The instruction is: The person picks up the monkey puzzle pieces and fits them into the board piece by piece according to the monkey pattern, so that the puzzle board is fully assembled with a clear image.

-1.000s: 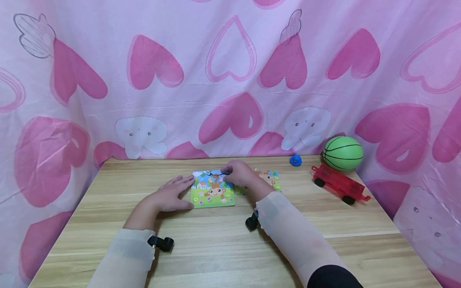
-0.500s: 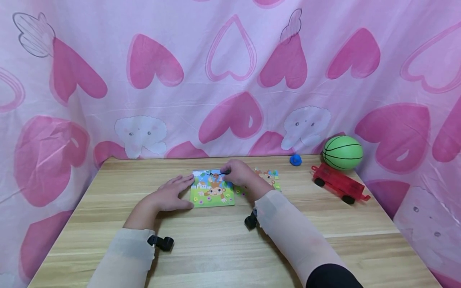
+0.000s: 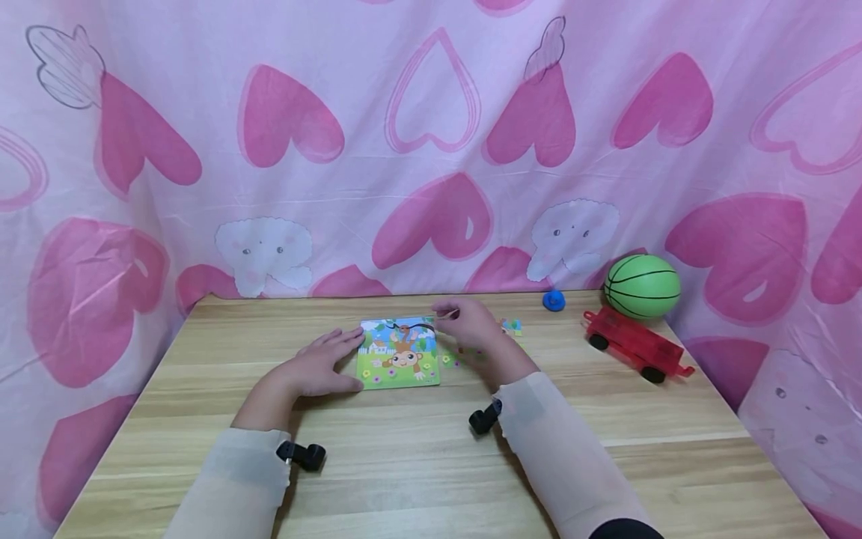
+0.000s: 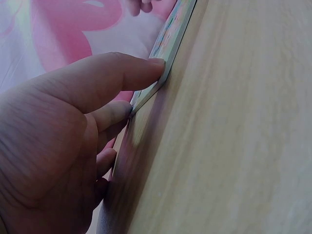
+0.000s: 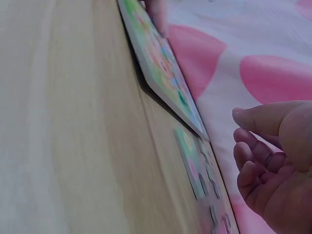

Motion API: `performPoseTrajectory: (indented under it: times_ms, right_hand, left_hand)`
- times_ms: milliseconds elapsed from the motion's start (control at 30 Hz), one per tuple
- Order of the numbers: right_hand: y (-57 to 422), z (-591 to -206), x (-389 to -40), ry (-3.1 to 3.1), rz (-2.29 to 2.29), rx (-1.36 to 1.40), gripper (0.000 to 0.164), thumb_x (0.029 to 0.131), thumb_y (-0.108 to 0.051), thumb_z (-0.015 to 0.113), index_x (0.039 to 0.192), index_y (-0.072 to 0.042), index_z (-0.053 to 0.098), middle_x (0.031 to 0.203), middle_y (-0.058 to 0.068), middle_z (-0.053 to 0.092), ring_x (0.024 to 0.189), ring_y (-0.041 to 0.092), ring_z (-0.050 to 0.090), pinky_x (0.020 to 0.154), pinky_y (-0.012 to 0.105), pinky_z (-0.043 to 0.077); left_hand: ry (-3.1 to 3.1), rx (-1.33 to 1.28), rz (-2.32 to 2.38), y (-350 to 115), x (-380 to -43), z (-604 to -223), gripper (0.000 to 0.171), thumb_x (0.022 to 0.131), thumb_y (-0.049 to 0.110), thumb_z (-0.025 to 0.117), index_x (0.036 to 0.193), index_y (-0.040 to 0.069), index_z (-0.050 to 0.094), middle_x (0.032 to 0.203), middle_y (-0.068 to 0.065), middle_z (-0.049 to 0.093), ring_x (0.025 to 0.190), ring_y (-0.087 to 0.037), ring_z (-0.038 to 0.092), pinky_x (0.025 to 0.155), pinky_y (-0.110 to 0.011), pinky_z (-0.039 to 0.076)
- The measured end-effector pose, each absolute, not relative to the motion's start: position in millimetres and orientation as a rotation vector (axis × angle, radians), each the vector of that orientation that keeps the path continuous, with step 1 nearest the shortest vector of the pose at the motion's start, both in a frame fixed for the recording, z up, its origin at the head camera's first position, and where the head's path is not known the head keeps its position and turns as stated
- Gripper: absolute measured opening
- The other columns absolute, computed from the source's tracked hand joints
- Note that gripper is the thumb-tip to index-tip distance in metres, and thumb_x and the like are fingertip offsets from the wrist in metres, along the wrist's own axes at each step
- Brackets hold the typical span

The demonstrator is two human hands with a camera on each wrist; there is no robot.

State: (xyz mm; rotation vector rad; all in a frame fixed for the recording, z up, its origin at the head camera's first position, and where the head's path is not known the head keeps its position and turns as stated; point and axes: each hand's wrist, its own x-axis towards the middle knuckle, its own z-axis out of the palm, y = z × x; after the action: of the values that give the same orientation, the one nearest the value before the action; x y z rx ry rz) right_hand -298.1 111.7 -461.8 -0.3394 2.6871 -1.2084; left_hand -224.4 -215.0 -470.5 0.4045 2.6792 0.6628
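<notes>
A square jigsaw puzzle board (image 3: 402, 359) with a monkey on grass and blue sky lies on the wooden table. My left hand (image 3: 323, 364) rests at its left side, with the thumb touching the near corner and the fingertips at the left edge. In the left wrist view the thumb (image 4: 131, 75) lies against the board's rim. My right hand (image 3: 471, 327) hovers just off the board's upper right corner. Its fingers are loosely curled, and the right wrist view shows nothing between thumb and fingers (image 5: 251, 161). Loose puzzle pieces (image 3: 512, 327) lie to the right, partly hidden by this hand.
A red toy wagon (image 3: 633, 346) with black wheels stands at the right. Behind it sits a green ball (image 3: 643, 287) with black lines. A small blue round object (image 3: 554, 300) is near the table's back edge, before a pink heart-patterned curtain (image 3: 431, 217).
My right hand has come off the board's upper right part and shifted right, uncovering that corner and covering more of the loose pieces. The left hand and the board have stayed put.
</notes>
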Motion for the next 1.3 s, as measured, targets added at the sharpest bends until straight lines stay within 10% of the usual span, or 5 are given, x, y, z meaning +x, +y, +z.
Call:
performPoseTrajectory:
  times_ms: [1300]
  right_hand:
    - [133.7, -477.4, -300.4, 2.741, -1.162, -0.223, 0.047, 0.088, -0.005, 0.082, 0.132, -0.020, 0.076, 0.116, 0.004, 0.070, 0.105, 0.023, 0.063, 0.090, 0.037, 0.058]
  left_hand:
    - [2.702, 0.418, 0.665, -214.6, -222.4, -475.7, 0.099, 0.087, 0.054, 0.079, 0.170, 0.029, 0.031, 0.181, 0.006, 0.023, 0.169, -0.041, 0.010, 0.128, -0.080, 0.013]
